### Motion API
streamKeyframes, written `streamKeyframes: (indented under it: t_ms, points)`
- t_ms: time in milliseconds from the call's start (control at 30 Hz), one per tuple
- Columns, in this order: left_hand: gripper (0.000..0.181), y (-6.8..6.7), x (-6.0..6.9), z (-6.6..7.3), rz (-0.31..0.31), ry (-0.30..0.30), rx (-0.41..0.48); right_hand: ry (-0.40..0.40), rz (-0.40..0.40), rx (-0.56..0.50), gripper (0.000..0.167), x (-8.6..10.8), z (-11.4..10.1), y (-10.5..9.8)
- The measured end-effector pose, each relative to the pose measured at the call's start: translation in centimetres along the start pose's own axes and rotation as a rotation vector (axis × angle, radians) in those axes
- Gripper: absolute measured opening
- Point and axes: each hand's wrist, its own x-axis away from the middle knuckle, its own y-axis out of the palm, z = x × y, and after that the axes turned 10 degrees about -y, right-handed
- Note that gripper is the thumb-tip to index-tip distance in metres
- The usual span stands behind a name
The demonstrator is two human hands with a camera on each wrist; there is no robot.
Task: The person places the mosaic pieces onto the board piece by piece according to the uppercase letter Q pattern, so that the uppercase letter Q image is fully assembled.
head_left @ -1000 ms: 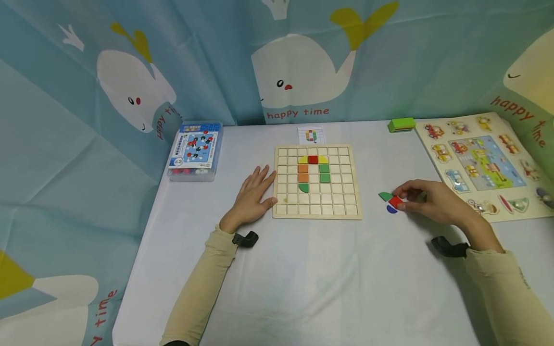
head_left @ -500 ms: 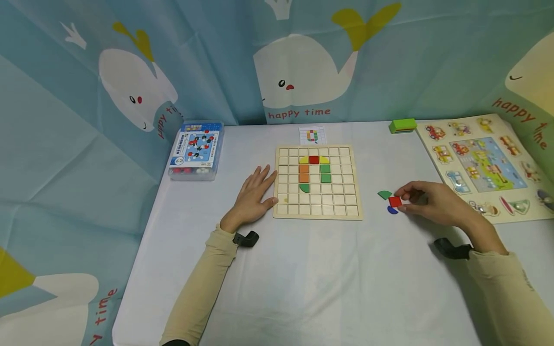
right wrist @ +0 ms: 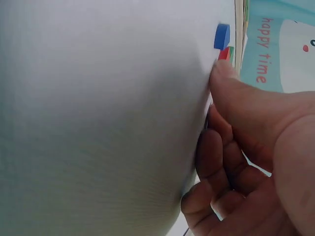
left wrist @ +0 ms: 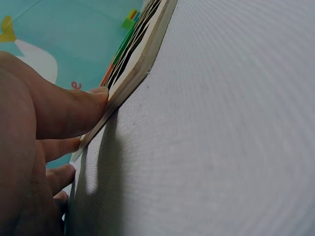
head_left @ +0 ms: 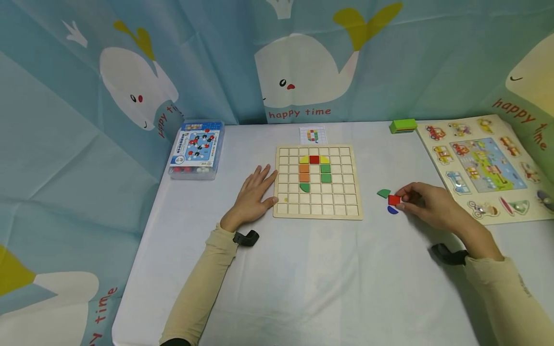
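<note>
My left hand (head_left: pixel 252 199) lies with fingers spread on the table, its thumb and fingertips touching the left edge of the wooden grid board (head_left: pixel 318 210). On the board, a red tile (head_left: pixel 314 159), yellow corner tiles, orange tiles (head_left: pixel 304 173) and green tiles (head_left: pixel 326 173) form an arch. A green quarter-round tile (head_left: pixel 305 187) sits below the orange ones. To the right of the board, my right hand (head_left: pixel 433 205) pinches a red square tile (head_left: pixel 393 200) between thumb and fingers, low at the table. Beside it lie a green quarter-round tile (head_left: pixel 383 193) and a blue rounded tile (head_left: pixel 392 210).
A small pattern card (head_left: pixel 312 135) lies behind the board. At the back left is a clear plastic box (head_left: pixel 195 151). A green block (head_left: pixel 403 126) and a picture puzzle board (head_left: pixel 437 163) are at the right. A patterned curtain (head_left: pixel 207 62) hangs behind the table.
Between my right fingers, the red square tile has turned from a slanted position to nearly straight and shifted slightly. My left hand stays at the board's edge.
</note>
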Motion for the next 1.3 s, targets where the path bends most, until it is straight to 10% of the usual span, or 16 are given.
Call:
streamKeyframes:
  t_ms: [433,867,1300]
  points:
    - [0.077,0.1,-0.2,-0.2,-0.010,-0.008,-0.010,0.014,0.017,-0.007,0.021,0.1,-0.5,-0.5]
    - [0.077,0.2,-0.2,-0.3,-0.006,-0.011,-0.015,-0.074,0.212,-0.035,0.024,-2.3,-2.0,0.7]
    - [0.077,0.3,-0.2,-0.4,0.000,-0.009,-0.006,-0.087,0.139,-0.170,0.020,-6.2,-4.8,2.4]
